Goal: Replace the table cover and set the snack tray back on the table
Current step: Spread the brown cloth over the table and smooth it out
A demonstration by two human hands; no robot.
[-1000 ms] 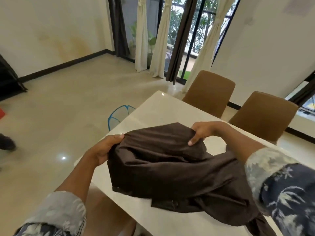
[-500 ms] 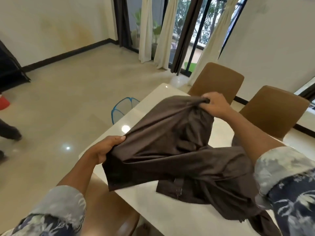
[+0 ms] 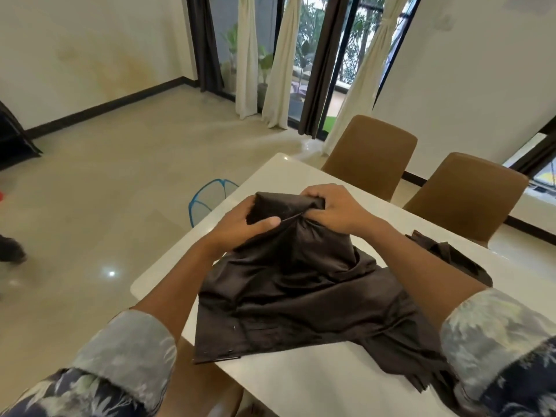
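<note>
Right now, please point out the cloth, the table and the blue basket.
cloth (image 3: 301, 296), head view, on its crumpled middle.
table (image 3: 301, 383), head view, on its bare near part.
basket (image 3: 207, 200), head view, on its mesh side.

Left hand (image 3: 240, 225), right hand (image 3: 335, 210), fingers curled

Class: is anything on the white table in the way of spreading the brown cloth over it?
Nothing visible is. The left hand and right hand grip the bunched cloth directly, and the table shows only that cloth on it.
</note>
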